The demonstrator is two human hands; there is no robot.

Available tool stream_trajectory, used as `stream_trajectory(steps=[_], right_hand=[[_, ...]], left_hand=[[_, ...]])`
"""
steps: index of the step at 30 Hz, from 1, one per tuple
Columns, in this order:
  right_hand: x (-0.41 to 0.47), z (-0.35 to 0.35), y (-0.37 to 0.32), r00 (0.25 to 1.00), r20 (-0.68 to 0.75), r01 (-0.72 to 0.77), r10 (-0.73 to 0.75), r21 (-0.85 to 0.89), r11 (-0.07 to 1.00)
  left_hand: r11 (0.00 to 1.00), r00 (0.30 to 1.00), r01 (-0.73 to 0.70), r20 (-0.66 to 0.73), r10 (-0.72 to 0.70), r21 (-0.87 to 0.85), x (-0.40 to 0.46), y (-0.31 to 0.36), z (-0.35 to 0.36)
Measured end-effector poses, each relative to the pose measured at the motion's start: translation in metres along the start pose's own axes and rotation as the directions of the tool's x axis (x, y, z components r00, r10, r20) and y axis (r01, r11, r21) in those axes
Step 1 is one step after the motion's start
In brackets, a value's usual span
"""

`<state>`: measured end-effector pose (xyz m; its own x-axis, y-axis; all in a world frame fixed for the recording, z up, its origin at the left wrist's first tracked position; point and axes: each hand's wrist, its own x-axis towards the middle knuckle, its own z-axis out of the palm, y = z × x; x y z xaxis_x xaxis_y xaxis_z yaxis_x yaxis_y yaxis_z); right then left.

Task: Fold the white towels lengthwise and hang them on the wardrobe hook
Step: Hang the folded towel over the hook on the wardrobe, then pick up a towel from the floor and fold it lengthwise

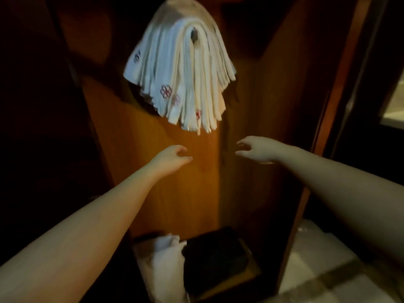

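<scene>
L hand (pixel 172 157) loose-curled, holds nothing | R hand (pixel 254 149) same | both below hung towels (pixel 179 77)

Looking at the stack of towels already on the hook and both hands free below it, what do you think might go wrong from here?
The hook carries a thick bundle of folded white towels, so adding another may push some off. The lower ends hang uneven, and a tug from the left hand or right hand, both empty beneath, might drag the stack down. The dim light could hide the white cloth lying below.
</scene>
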<state>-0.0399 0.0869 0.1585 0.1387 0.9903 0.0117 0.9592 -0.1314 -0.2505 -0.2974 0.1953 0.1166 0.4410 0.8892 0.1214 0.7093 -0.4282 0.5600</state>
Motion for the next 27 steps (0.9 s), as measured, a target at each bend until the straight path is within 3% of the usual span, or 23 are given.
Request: stream_trajectory(steps=[4,12,22,27], right_hand=[[-0.068,0.054,0.017,0.996,0.091,0.016,-0.008,-0.086,0.996],[-0.194,0.164,0.105,0.965,0.19,-0.179,0.181,-0.028,0.984],[-0.332,0.261,0.279,0.843,0.298,-0.498,0.449,0.112,0.86],[-0.38,0.277,0.377,0.738,0.415,-0.624,0.532,0.123,0.771]], left_hand=[[0.993,0.97,-0.11,0.224,0.099,0.037,-0.047,-0.006,0.055],[0.976,0.85,-0.215,0.5,0.169,0.036,-0.111,0.012,0.183],[0.887,0.598,-0.457,0.762,0.247,0.072,-0.124,0.136,0.377],[0.845,0.546,-0.524,0.804,0.237,0.107,-0.116,0.207,0.471]])
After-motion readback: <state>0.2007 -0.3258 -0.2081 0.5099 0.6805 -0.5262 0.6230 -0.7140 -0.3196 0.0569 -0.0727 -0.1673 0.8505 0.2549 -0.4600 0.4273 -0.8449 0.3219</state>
